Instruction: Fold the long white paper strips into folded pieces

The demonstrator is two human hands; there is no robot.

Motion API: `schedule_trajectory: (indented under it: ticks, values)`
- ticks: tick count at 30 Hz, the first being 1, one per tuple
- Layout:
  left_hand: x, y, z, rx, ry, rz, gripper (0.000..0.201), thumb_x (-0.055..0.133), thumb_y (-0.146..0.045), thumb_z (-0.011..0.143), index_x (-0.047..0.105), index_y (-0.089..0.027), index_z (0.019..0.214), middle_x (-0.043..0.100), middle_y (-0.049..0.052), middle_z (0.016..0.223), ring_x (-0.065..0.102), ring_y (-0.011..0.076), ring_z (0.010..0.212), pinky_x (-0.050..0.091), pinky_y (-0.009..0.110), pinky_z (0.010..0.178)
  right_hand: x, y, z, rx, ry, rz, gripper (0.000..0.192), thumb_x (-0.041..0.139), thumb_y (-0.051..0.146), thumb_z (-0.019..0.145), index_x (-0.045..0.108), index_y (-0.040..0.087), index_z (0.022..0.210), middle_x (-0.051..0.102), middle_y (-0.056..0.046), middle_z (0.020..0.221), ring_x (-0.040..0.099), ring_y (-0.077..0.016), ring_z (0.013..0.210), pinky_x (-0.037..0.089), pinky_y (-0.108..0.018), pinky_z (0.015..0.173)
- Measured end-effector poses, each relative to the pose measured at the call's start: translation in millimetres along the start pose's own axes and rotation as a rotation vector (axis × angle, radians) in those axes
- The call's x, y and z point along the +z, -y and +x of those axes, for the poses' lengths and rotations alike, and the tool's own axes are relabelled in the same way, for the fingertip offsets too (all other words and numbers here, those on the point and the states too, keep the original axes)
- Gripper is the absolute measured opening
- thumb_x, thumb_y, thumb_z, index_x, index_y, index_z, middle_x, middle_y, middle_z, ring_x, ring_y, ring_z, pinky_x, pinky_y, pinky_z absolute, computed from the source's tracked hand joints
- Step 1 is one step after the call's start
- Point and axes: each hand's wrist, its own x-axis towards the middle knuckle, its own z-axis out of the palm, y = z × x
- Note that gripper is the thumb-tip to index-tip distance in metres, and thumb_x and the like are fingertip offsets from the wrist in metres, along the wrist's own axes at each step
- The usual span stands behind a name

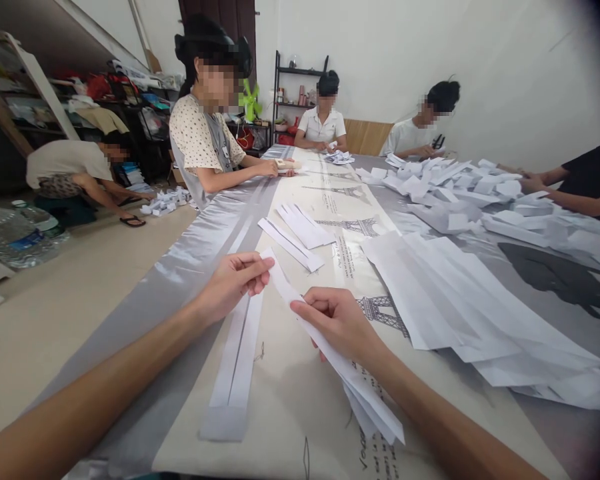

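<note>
Both of my hands hold one long folded strip of white paper (286,287) above the table. My left hand (235,281) pinches its far end between thumb and fingers. My right hand (337,321) grips the strip near its middle, and the rest runs back under my right wrist toward the near edge. Under my left hand a folded white strip (237,360) lies flat on the table. Two small bundles of folded strips (300,233) lie a little farther out on the table.
A big spread of white paper sheets (460,300) covers the table to my right, with a heap of folded pieces (455,193) beyond. The tablecloth (190,267) is grey with Eiffel tower prints. Other people sit around the table; one crouches on the floor at left near water bottles (15,233).
</note>
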Motion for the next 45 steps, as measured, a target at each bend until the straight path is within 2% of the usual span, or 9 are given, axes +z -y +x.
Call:
schedule_trajectory:
  ticks: [3,9,14,19,24,31,34,40,45]
  values:
    - [-4.7,0.8,2.1,0.048,-0.038,-0.090,0.031,0.079,-0.037,0.081,0.060,-0.016,0.071,0.051,-0.005,0.062,0.036,0.0037,0.048,0.025,0.020,0.046,-2.2,-0.4,1.6,0.002,-0.007,0.006,0.038,0.065,0.054,0.089,0.057,0.022,0.069,0.048,0.006,0.050,0.052,-0.0117,0.038,0.046,-0.023,0.029]
    - [8.6,6.7,-5.6,-0.008,0.130,-0.062,0.033,0.070,-0.047,0.088,0.067,-0.015,0.077,0.032,-0.008,0.049,0.026,0.0063,0.047,0.022,0.025,0.050,0.7,-1.1,1.8,-0.013,0.019,-0.005,0.040,0.065,0.054,0.089,0.055,0.022,0.066,0.047,0.006,0.050,0.050,-0.0117,0.038,0.044,-0.024,0.031]
    - [8.8,10.4,-2.2,0.048,-0.035,0.036,0.041,0.077,-0.042,0.082,0.057,-0.016,0.057,0.029,-0.009,0.047,0.022,0.0058,0.047,0.023,0.027,0.052,1.3,-5.6,7.5,-0.021,-0.029,-0.045,0.041,0.066,0.055,0.088,0.053,0.023,0.066,0.035,0.008,0.051,0.040,-0.0101,0.041,0.038,-0.025,0.036]
    - [5.5,15.8,1.2,0.030,-0.090,0.004,0.028,0.076,-0.041,0.082,0.068,-0.016,0.074,0.031,-0.008,0.049,0.021,0.0064,0.047,0.017,0.027,0.049,-0.7,-11.1,15.7,-0.149,-0.085,-0.165,0.047,0.066,0.049,0.090,0.044,0.021,0.059,0.024,0.008,0.054,0.021,-0.0095,0.051,0.023,-0.028,0.050]
    - [10.9,13.4,-5.5,-0.009,0.104,0.153,0.051,0.076,-0.043,0.081,0.043,-0.017,0.053,0.034,-0.006,0.051,0.024,0.0066,0.049,0.015,0.028,0.050,-1.0,-11.6,15.4,-0.177,-0.095,-0.154,0.048,0.068,0.048,0.088,0.042,0.021,0.058,0.022,0.008,0.055,0.019,-0.0104,0.053,0.021,-0.029,0.054]
    - [10.0,8.4,-5.3,0.048,0.128,0.177,0.056,0.072,-0.041,0.084,0.032,-0.018,0.052,0.026,-0.006,0.052,0.020,0.0069,0.051,0.014,0.029,0.052,-1.0,-10.4,14.0,-0.173,-0.051,-0.142,0.048,0.057,0.052,0.094,0.040,0.021,0.061,0.026,0.006,0.058,0.023,-0.0105,0.053,0.019,-0.028,0.051]
    - [8.7,9.5,-4.2,0.064,0.116,0.179,0.055,0.071,-0.041,0.086,0.035,-0.018,0.052,0.027,-0.006,0.051,0.021,0.0067,0.050,0.015,0.028,0.052,-1.8,-10.1,13.9,-0.228,-0.050,-0.168,0.043,0.053,0.049,0.096,0.044,0.021,0.065,0.032,0.005,0.061,0.029,-0.0111,0.056,0.024,-0.027,0.053]
    - [15.0,9.9,-10.8,-0.014,0.123,0.174,0.033,0.075,-0.044,0.081,0.064,-0.014,0.073,0.039,-0.004,0.059,0.029,0.0073,0.053,0.018,0.025,0.050,3.4,-10.9,14.9,-0.312,-0.047,-0.175,0.042,0.051,0.045,0.098,0.040,0.021,0.065,0.031,0.005,0.061,0.027,-0.0111,0.056,0.023,-0.028,0.054]
    - [12.3,7.3,-8.7,0.073,-0.005,0.129,0.032,0.078,-0.037,0.078,0.060,-0.014,0.063,0.038,-0.004,0.057,0.029,0.0075,0.054,0.019,0.025,0.051,0.7,-8.0,14.9,-0.272,0.032,-0.128,0.039,0.051,0.043,0.099,0.044,0.021,0.067,0.031,0.006,0.061,0.028,-0.0105,0.055,0.024,-0.027,0.052]
